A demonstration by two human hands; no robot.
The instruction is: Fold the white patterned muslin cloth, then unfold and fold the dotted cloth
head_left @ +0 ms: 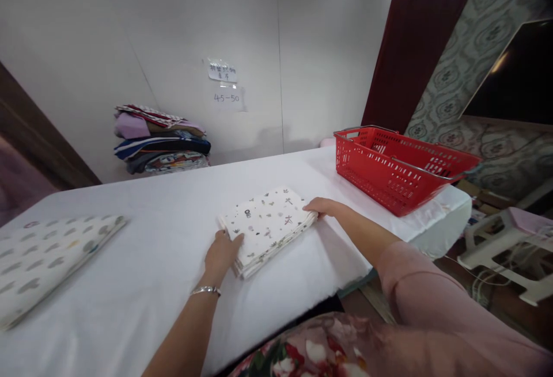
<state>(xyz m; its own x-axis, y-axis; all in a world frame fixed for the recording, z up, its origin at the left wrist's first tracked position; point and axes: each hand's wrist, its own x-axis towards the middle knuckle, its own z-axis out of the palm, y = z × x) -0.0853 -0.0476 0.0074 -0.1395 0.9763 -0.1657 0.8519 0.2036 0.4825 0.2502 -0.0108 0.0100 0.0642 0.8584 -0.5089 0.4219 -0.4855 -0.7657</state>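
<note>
A folded white cloth [268,224] with a small print of plants and figures lies flat on the white-covered table [173,256] before me. My left hand [221,254], with a silver bracelet at the wrist, grips its left edge, thumb near the top layer. At the far right corner my right hand [323,206] is closed on the edge, its fingertips partly hidden at the cloth. Several layers show along the front fold. Farther left lies another white cloth [56,256], patterned with grey shapes and apart from both hands.
A red plastic basket [384,175] with metal handles stands at the table's right end. Folded clothes [162,141] are stacked by the wall at the back left. Paper labels [224,86] hang on the wall. A pale plastic stool [510,244] stands beyond the right edge.
</note>
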